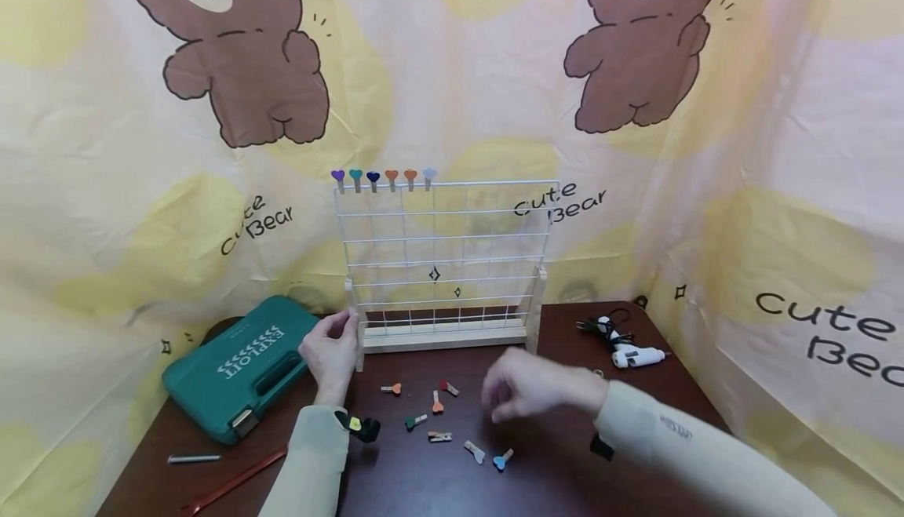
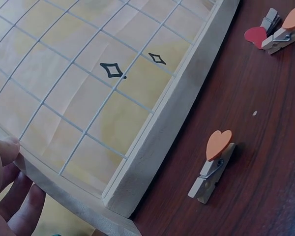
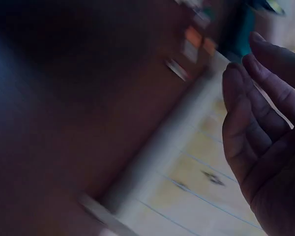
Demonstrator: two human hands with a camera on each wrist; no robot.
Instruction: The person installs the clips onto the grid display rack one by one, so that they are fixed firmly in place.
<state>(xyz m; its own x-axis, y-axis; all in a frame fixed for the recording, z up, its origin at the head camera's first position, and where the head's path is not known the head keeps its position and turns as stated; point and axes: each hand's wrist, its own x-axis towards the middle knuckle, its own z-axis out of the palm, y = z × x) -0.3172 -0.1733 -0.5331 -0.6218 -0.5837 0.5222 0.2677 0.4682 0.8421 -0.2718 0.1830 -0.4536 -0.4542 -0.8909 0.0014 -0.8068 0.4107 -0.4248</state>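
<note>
A white wire grid rack [image 1: 445, 262] in a wooden stand [image 1: 445, 338] stands at the back of the table. My left hand [image 1: 332, 352] grips the stand's left side post, thumb on one face and fingers behind, as the left wrist view also shows. Heart-topped clothespins in purple [image 1: 338, 177], teal, navy, orange and pale blue [image 1: 429, 176] line the top wire's left part. On the table lie several more: orange [image 2: 219, 147], red [image 2: 256, 37], green [image 1: 415, 423], white [image 1: 474, 452] and blue [image 1: 503, 460]. My right hand [image 1: 526, 385] hovers right of them, fingers loosely bent, holding nothing.
A green tool case [image 1: 240, 368] lies on the left, with a metal rod [image 1: 194, 460] and a red wrench-like tool [image 1: 236, 482] in front of it. A white glue gun [image 1: 636, 355] with a black cord lies at the back right. Bear-print curtains surround the table.
</note>
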